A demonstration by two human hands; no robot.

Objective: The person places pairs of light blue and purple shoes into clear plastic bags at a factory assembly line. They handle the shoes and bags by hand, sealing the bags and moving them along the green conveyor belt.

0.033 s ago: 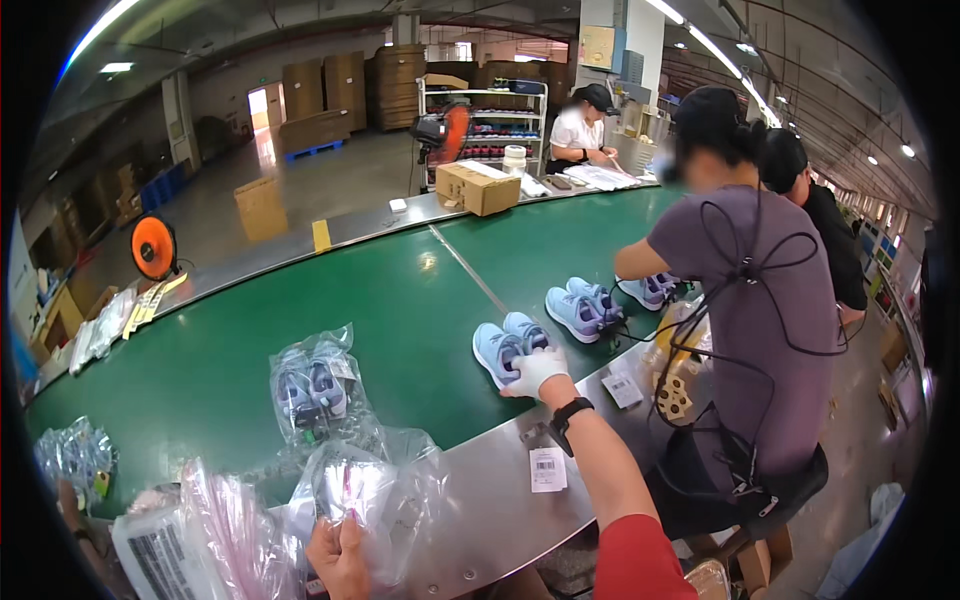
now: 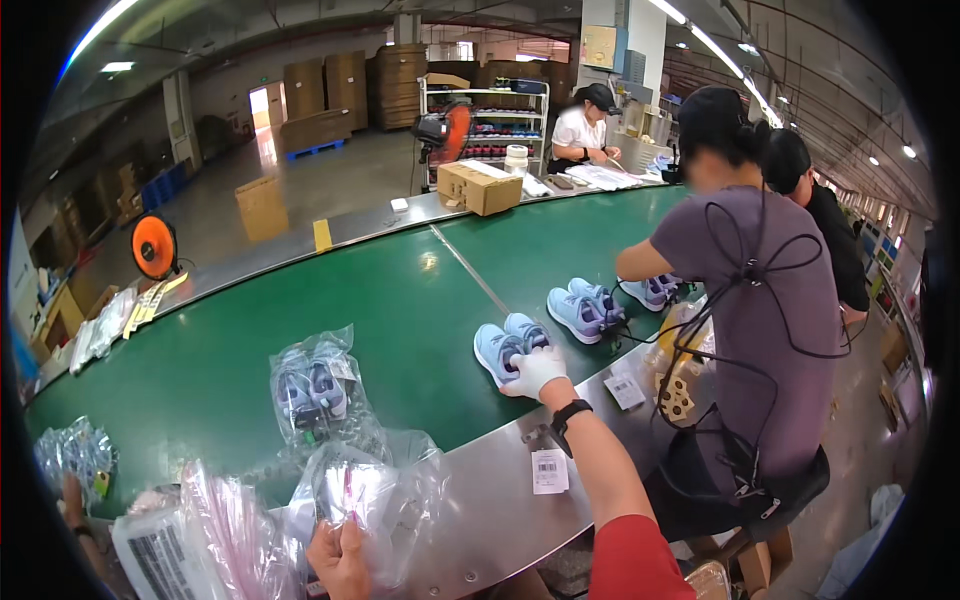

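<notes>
Head view: right hand (image 2: 537, 372) in a white glove is closed on the heel of the blue shoe pair (image 2: 508, 345) on the green belt (image 2: 400, 300), at 3 o'clock from the bagged shoes (image 2: 312, 390). Left hand (image 2: 340, 558), at 6 o'clock, grips a clear plastic bag (image 2: 375, 495). Same as 0.0 s ago, no change, so pair not bagged yet.

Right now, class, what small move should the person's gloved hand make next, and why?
Probably close the right hand on the nearest pair of blue shoes and draw it toward the open clear bag in the left hand: the glove already rests on them.
</notes>
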